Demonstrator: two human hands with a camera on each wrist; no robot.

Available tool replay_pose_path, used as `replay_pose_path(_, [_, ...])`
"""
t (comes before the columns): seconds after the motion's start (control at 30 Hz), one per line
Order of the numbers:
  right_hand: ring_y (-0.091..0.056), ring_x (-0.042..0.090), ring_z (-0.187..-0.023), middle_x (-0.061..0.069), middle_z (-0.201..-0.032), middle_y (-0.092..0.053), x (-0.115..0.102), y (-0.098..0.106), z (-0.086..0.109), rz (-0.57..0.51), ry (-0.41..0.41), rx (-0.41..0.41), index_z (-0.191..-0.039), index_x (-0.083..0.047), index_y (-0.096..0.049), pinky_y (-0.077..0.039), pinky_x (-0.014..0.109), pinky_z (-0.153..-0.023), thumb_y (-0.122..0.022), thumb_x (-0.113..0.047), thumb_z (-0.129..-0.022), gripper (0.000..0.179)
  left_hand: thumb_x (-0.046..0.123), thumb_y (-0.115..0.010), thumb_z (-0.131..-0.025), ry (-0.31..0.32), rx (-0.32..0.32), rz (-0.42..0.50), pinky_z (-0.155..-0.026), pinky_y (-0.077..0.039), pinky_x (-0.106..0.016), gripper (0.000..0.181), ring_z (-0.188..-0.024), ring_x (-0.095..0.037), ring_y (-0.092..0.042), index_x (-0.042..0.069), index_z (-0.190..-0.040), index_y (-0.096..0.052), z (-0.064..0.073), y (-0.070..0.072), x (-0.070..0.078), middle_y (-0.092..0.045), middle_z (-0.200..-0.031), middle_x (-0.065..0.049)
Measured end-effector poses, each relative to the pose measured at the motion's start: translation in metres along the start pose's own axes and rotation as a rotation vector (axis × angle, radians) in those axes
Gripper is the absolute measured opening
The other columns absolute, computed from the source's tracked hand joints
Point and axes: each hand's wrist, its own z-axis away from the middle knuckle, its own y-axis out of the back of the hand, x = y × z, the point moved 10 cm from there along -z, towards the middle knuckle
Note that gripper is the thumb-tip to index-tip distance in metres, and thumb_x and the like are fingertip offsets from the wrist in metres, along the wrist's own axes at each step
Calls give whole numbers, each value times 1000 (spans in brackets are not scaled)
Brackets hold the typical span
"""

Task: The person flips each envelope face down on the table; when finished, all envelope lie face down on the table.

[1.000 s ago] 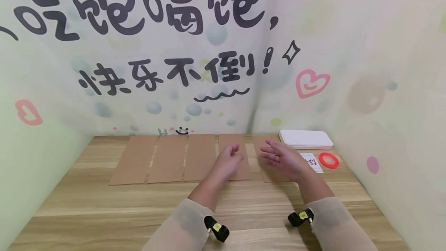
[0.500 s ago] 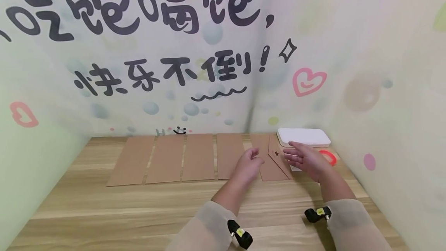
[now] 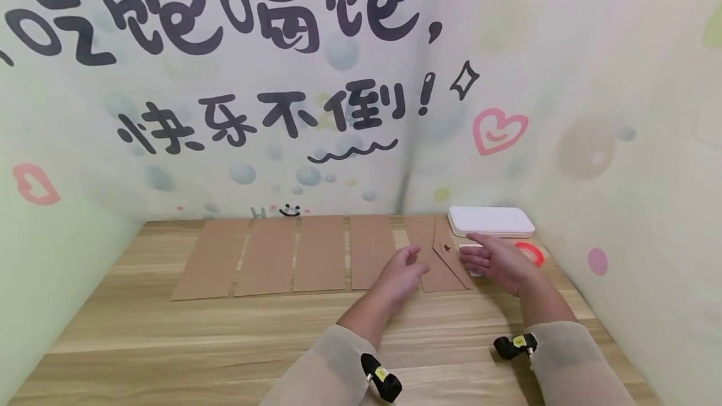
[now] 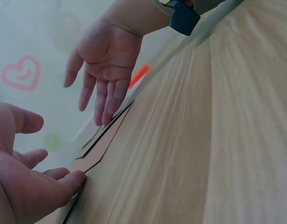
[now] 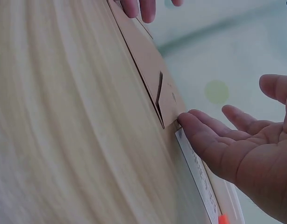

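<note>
A brown kraft envelope (image 3: 425,268) with a slanted flap lies flat at the right end of a row of brown paper rectangles. My left hand (image 3: 399,277) hovers at its left edge, fingers loosely bent and thumb apart, holding nothing. In the left wrist view, that hand's fingertips (image 4: 77,179) are right by the paper's edge. On the other side, my right hand (image 3: 502,263) has its fingers stretched toward the flap side, palm facing inward. Seen from the right wrist, its fingertips (image 5: 183,119) come right up to the envelope's end (image 5: 169,105).
Several more brown paper rectangles (image 3: 321,255) lie side by side to the left along the back wall. Behind my right hand are a white case (image 3: 492,221), a red ring (image 3: 534,254) and a white printed card (image 5: 197,172). Walls enclose the wooden table (image 3: 225,343).
Both hands have moved right, uncovering the envelope's flap, which the right hand overlapped before. Over the last half second they have hardly moved. The papers lie as before.
</note>
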Motion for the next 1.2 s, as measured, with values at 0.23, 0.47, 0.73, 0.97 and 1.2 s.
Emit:
replay_pose_path(0.23, [-45,43,-155,32,-170,-34,-4,-6,1,12,-14,39,-171,-3,-17,-55,35,-113,-39,-53,-114,78,22,-67,-100,3,-14,-24,-130,-34,-57,58,-157,-38,-42,10,-154,-54,-2,2,-4,-49,-165,-17])
replay_pose_path(0.47, [-62,22,-138,26,-168,-41,-5,0,1,-96,-8,107,-168,2,-21,-58,23,-105,-53,-48,-111,82,20,-67,-100,-12,-22,-31,-129,-37,-54,56,-155,-35,-44,8,-153,-56,-2,-1,-2,-51,-163,-17])
replay_pose_path(0.73, [-64,3,-115,-5,-137,-67,-17,-17,-2,-152,83,45,-166,5,-27,-55,18,-98,-52,-17,-113,63,16,-68,-97,-47,-28,-85,-125,-42,-52,54,-147,-32,-52,8,-150,-60,0,-5,2,-59,-155,-15])
replay_pose_path(0.97, [-64,4,-119,6,-149,-53,-27,-40,1,-132,96,15,-167,-1,-32,-58,21,-100,-57,-12,-110,63,22,-72,-99,-70,-43,-84,-127,-40,-53,56,-150,-32,-50,12,-152,-59,1,-8,4,-59,-157,-13])
replay_pose_path(1.2, [-67,7,-119,9,-149,-53,-35,-55,6,-162,96,-23,-170,-7,-24,-60,25,-98,-57,-14,-110,68,26,-74,-101,-93,-58,-67,-123,-46,-54,55,-151,-33,-50,25,-153,-58,0,-13,7,-57,-159,-11])
